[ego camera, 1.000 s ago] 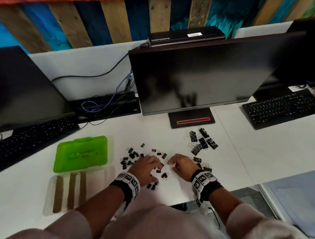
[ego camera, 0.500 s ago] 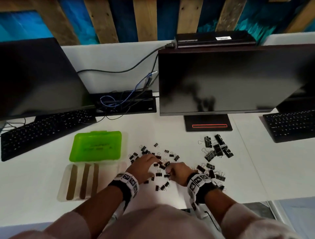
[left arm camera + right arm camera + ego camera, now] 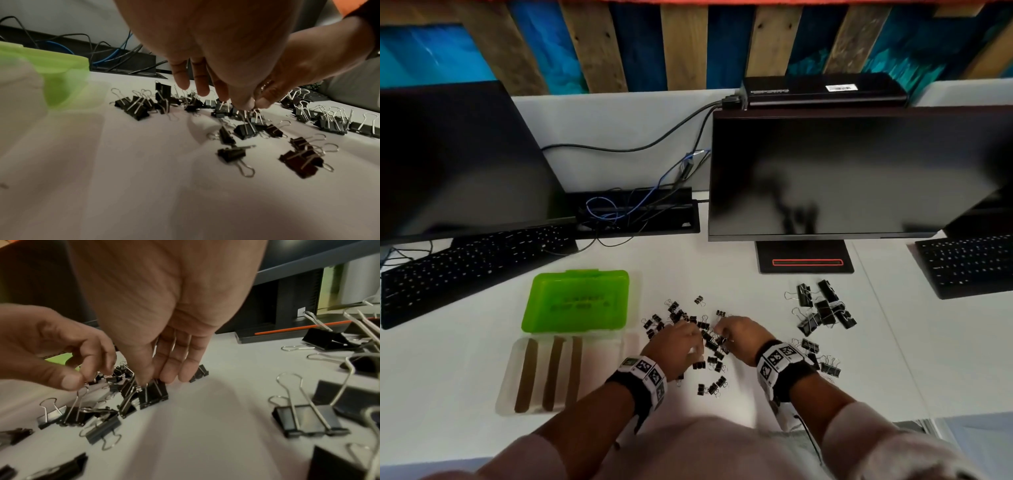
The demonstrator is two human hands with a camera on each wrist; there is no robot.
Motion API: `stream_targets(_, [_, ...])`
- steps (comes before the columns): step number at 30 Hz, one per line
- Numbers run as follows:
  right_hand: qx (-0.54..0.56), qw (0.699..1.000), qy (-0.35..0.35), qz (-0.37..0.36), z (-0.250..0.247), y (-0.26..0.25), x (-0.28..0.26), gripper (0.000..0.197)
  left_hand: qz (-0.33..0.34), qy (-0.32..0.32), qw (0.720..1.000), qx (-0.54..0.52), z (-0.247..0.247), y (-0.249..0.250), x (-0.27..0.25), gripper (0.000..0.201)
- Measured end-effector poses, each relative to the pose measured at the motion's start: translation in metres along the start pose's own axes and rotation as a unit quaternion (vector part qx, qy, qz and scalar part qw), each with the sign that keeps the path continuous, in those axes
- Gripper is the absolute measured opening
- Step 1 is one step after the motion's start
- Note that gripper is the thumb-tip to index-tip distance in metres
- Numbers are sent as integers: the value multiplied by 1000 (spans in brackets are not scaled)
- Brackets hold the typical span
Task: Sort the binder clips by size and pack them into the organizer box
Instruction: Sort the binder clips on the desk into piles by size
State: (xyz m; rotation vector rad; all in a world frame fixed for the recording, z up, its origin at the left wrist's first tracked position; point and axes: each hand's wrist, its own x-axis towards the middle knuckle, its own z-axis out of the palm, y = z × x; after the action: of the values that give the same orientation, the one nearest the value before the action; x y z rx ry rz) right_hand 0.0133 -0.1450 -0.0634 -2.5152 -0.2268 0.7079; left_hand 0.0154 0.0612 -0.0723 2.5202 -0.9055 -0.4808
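On a white desk (image 3: 893,359), a clear plastic organizer box (image 3: 602,377) lies open, its translucent green lid (image 3: 575,301) folded back and no clips visible inside. Large black steel binder clips (image 3: 822,310) sit grouped at right, medium black clips (image 3: 825,363) beside the right wrist, and small black binder clips (image 3: 711,388) scattered at centre. The left hand (image 3: 674,346) pinches one small clip's wire loop between thumb and curled forefinger. The right hand (image 3: 743,337), fingers (image 3: 170,366) pressed together, appears to nip another. Light, stiff and likely to snag by their handles, the clips look best lifted by those loops or across the body.

head: above, facing down | wrists: low, close | shared: clips (image 3: 710,340)
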Motion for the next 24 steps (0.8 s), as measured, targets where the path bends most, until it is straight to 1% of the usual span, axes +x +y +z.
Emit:
stream_targets(3, [2,1000,-4,1,2,1,2,33,-21,-11,999,-26,-9,-4,2,13])
stream_targets(4, [4,1000,-2,-2,1,2,2,35,-30,-17,999,-42,-11,-3,2,16])
stream_targets(6, [12,1000,0,-13,-1,3,3,40,-45,-51,995,-68,-13,1,5,31])
stream_targets(9, [3,1000,-9,-29,-3,3,6,45,-41,-110,989,-85,-9,9,11,57])
stream_targets(11, [-2,1000,-12,-20,-4,1,7,43,-40,-139,985,-89,-5,10,13,64])
stream_targets(14, [10,1000,-11,3,-4,1,9,38,-36,-153,984,-79,-4,8,13,61])
stream_targets(16, [14,1000,-16,13,-5,1,8,29,-36,-151,984,-82,-5,8,13,57])
stream_targets(19, [16,999,-29,30,-5,1,7,18,-40,-145,984,-96,-7,10,15,60])
stream_targets(21, [20,999,-31,36,-5,-1,6,15,-46,-139,984,-99,-7,13,16,62])
stream_targets(24, [23,998,-38,40,-4,-3,4,12,-69,-121,982,-125,-4,18,18,55])
